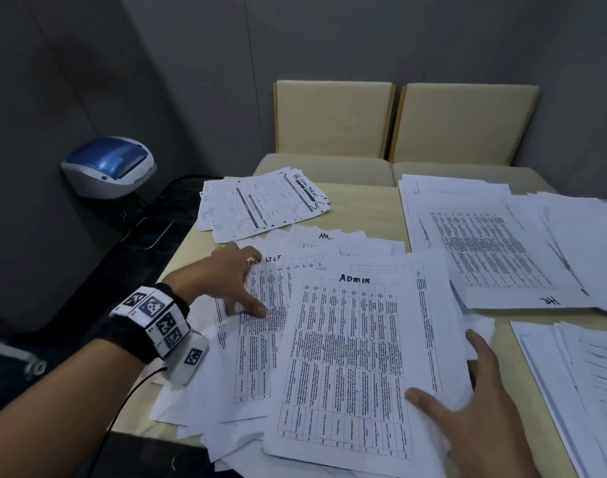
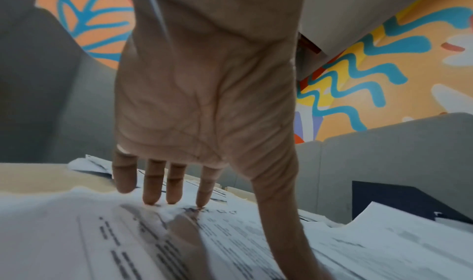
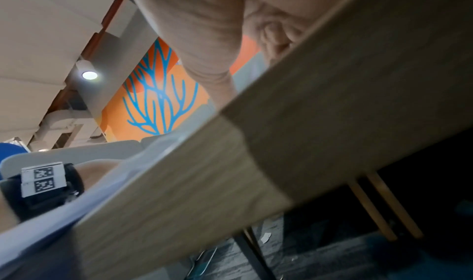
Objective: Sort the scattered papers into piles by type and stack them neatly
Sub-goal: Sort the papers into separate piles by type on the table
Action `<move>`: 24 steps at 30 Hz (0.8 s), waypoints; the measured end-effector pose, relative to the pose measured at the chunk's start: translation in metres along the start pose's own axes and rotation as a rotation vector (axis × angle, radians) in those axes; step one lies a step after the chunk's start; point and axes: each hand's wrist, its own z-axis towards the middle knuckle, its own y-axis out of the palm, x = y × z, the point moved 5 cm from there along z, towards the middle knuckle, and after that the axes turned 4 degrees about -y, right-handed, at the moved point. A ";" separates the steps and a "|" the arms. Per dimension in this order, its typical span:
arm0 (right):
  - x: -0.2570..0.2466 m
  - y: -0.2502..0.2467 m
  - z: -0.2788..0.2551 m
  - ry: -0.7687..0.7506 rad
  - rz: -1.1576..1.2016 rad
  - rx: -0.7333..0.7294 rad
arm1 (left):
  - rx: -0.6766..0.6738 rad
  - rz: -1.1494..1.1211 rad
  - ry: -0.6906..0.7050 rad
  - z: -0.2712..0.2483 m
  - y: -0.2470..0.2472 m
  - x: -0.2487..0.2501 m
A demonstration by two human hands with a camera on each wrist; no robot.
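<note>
A loose heap of white printed sheets [image 1: 329,339] fills the lower centre of the head view on the pale wooden surface [image 1: 367,208], the top "ADMIN" sheet's [image 1: 357,357] long axis running near to far. The left hand [image 1: 226,277] presses straight fingers [image 2: 153,183] on the heap; only its wrist view shows the fingertips touching. The right hand [image 1: 474,408] lies flat, relaxed, on the sheet's lower right corner. Cream chairs [image 1: 333,122] stand beyond.

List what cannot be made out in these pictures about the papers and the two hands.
- Table text on the ADMIN sheet: head view, print too small.
- Sheets beneath it: head view, covered by the sheets above.
- Right hand: head view, wrist cut off by the frame's edge; right wrist view, fingers hidden behind the table edge.
- Print under the left hand: left wrist view, blurred.
- Right-side piles: head view, cut off at the frame's edge.
</note>
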 end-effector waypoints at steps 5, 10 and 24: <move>0.004 -0.021 0.010 -0.054 0.030 -0.093 | -0.015 0.096 -0.004 0.002 -0.004 -0.005; -0.001 -0.013 0.010 -0.003 0.118 -0.177 | 0.031 0.149 -0.049 0.003 -0.013 -0.004; 0.004 -0.029 0.023 -0.006 0.456 -0.173 | 0.415 -0.358 0.052 -0.035 -0.018 -0.022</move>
